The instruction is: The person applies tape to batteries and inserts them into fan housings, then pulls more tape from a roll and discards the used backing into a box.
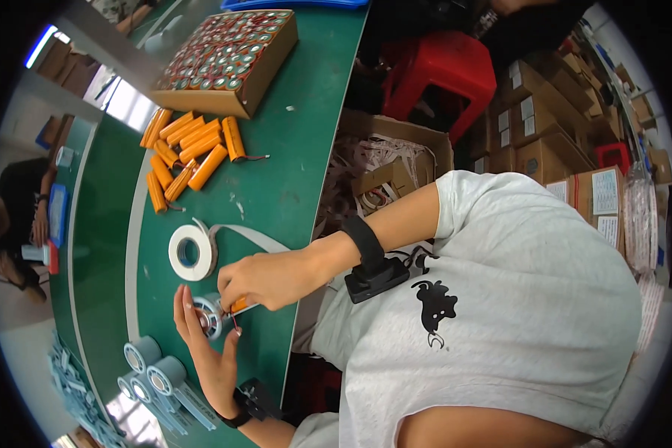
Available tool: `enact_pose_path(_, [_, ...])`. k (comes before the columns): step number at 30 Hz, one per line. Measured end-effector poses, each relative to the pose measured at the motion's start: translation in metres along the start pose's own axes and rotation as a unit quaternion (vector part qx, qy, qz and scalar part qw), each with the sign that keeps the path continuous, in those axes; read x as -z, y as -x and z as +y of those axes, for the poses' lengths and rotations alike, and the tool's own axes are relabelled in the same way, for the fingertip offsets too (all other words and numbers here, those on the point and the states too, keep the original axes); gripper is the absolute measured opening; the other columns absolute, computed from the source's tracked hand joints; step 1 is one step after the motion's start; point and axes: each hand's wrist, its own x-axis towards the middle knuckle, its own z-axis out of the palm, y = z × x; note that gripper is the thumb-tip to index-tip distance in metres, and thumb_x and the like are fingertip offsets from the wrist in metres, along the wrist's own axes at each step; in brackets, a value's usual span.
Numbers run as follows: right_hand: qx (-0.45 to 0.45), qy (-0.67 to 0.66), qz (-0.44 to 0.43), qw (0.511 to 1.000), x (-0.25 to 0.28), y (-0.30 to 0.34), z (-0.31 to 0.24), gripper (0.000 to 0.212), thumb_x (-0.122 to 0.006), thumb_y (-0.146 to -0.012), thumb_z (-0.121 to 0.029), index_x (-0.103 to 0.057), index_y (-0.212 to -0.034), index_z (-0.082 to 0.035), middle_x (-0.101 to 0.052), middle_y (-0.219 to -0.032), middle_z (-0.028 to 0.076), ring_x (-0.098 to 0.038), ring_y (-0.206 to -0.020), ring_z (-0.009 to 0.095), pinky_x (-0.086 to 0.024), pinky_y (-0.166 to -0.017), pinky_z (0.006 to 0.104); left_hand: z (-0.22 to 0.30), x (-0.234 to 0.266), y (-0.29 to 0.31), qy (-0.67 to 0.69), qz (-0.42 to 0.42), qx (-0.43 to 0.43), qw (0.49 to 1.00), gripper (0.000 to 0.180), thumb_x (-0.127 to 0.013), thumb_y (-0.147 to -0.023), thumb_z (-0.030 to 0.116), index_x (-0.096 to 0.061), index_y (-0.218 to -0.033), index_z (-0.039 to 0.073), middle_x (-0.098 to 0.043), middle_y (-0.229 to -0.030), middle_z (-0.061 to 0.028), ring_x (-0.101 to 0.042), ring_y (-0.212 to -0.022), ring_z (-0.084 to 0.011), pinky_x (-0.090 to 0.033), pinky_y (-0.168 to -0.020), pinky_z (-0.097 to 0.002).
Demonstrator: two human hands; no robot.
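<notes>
My left hand (213, 362) is closed round a light-blue handheld fan (215, 317), its fingers on the far side of the round slotted head and its thumb on the near side. An orange battery pack (240, 305) shows beside the head, partly under my right hand (265, 281). That hand's fingers are curled in a pinch at the fan's edge; what lies between the fingertips is hidden. A thin dark-and-red wire (234, 319) hangs near my left thumb. Beyond the right hand sits a roll of white tape (190, 252), its loose strip running under my right wrist.
Several orange battery packs (200, 138) lie in a pile farther along the green table (276, 142), before a cardboard box (265, 86) packed with batteries. More light-blue fans (166, 373) lie beside my left hand. An open carton (433, 134) and red stool (444, 67) stand off the table's edge.
</notes>
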Motion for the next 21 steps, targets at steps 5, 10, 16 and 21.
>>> enact_pose_path(5, [-0.099, 0.109, -0.202, 0.968, 0.033, -0.015, -0.024, 0.019, -0.057, -0.076, -0.005, -0.062, -0.094, -0.004, -0.055, -0.095, 0.014, -0.058, -0.087, 0.03, -0.047, -0.067, 0.0395, 0.006, -0.006, 0.001, -0.002, 0.046, 0.035, 0.998, 0.068, -0.059, -0.067, -0.005, -0.036, -0.13, 0.004, -0.034, -0.131, -0.014, -0.036, -0.119, -0.0297, -0.031, -0.097, -0.0321])
enact_pose_path(10, [-0.022, 0.226, -0.266, 0.937, 0.037, -0.029, -0.02, 0.017, -0.057, -0.076, -0.008, -0.061, -0.092, -0.006, -0.059, -0.091, 0.015, -0.06, -0.081, 0.03, -0.047, -0.059, 0.0418, -0.002, -0.011, -0.001, 0.012, 0.064, 0.028, 0.997, 0.065, -0.06, -0.068, -0.006, -0.037, -0.128, 0.002, -0.037, -0.129, -0.014, -0.039, -0.117, -0.0299, -0.031, -0.097, -0.0332])
enact_pose_path(16, [-0.015, 0.26, -0.327, 0.909, 0.042, -0.035, -0.027, 0.025, -0.056, -0.076, -0.01, -0.06, -0.101, -0.01, -0.061, -0.072, 0.012, -0.062, -0.07, 0.029, -0.046, -0.052, 0.0406, -0.004, -0.012, 0.005, 0.005, 0.084, 0.003, 0.996, 0.064, -0.061, -0.069, -0.006, -0.038, -0.127, 0.002, -0.038, -0.127, -0.0143, -0.04, -0.116, -0.0303, -0.033, -0.096, -0.0341])
enact_pose_path(21, [-0.002, 0.286, -0.314, 0.905, 0.043, -0.029, -0.032, 0.028, -0.055, -0.076, -0.012, -0.059, -0.103, -0.012, -0.061, -0.068, 0.01, -0.062, -0.067, 0.028, -0.046, -0.051, 0.0399, -0.006, -0.013, 0.007, 0.001, 0.092, -0.012, 0.996, 0.064, -0.062, -0.069, -0.006, -0.037, -0.128, 0.001, -0.038, -0.128, -0.0142, -0.04, -0.117, -0.0301, -0.033, -0.096, -0.0343])
